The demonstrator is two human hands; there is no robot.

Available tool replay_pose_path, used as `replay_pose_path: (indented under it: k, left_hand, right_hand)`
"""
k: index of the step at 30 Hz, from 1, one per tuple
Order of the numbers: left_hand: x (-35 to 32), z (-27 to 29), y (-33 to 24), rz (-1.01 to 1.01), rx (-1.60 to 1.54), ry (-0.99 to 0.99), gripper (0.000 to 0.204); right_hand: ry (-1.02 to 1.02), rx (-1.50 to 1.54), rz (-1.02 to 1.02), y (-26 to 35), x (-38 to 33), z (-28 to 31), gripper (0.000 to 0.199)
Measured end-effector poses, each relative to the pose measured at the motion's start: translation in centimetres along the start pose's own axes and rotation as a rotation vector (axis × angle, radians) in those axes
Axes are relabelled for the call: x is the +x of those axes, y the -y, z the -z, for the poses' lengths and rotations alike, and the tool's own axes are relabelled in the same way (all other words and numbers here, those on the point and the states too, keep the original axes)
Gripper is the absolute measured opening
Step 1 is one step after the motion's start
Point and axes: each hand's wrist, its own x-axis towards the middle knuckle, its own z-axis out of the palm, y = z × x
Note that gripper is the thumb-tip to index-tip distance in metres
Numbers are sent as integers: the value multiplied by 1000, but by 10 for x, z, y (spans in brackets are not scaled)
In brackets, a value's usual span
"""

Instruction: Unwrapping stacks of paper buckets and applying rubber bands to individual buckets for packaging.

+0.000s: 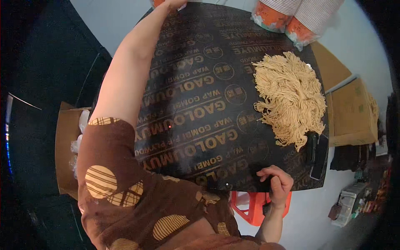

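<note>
**A:** Start nearest the body. What is the right hand [276, 180] doing?

**B:** It rests at the near edge of the dark brown board with gold lettering [196, 104], which serves as the work surface. Its fingers [266, 171] are curled over that edge, gripping the board itself and nothing else. Below it stands an orange plastic stool [252, 205].

**A:** And the left?

**B:** The left arm in a brown patterned sleeve [112, 166] stretches across to the far edge. The left hand [173, 4] is cut off by the top of the picture, so I cannot tell whether those fingers are closed or loose, though it seems to touch something orange there.

**A:** Where are the noodles?

**B:** The heap of pale yellow raw noodles [289, 98] lies loose on the right half of the board, well apart from both hands. A black phone-like slab [318, 156] sits just beside its near end.

**A:** Farther off?

**B:** Two stacks of striped paper cups in clear bags [291, 14] lie at the far edge, with brown cardboard boxes [352, 112] to the right and an open cardboard box of clear bags [68, 137] to the left.

**A:** How far along does the work look?

**B:** I'd judge it barely begun: the heap is whole, no portion is set apart, and the cups are bagged.
</note>
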Motion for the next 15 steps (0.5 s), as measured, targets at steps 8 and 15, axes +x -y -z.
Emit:
replay_pose_path:
  k: [8,15]
  left_hand:
    - [19,-13,-25,191,-362,-64,27]
    - [21,32,-10,249,-734,223,30]
  right_hand:
    - [-52,-26,6,-3,-1,0,27]
    - [-65,-41,-4,1,-1,-3,29]
